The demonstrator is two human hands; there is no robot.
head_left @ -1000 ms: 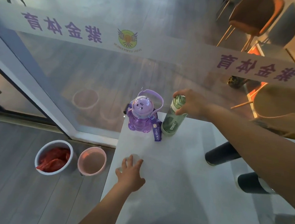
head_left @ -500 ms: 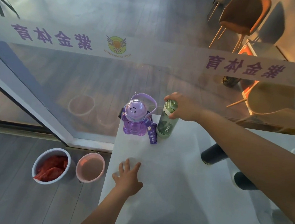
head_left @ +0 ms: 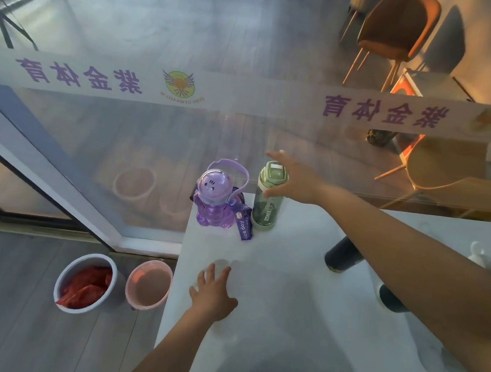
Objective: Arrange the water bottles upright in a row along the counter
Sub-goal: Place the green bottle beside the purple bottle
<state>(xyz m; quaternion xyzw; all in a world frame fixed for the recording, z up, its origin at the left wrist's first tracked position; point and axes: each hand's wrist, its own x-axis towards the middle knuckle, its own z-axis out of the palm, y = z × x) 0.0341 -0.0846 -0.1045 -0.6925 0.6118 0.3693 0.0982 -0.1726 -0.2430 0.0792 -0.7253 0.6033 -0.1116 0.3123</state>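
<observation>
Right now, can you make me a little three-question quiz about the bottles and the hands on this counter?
1. True or false: the green bottle is lying on its side.
2. Which bottle stands nearest the left end of the counter? A) the purple bear bottle B) the green bottle C) a dark bottle
3. Fill in: the left hand rests flat on the ____.

Key
1. False. It stands upright, and the right hand is open beside its lid, fingers spread, with no grip closed around it.
2. A. The green bottle stands just to its right.
3. Counter. That hand holds nothing.
</observation>
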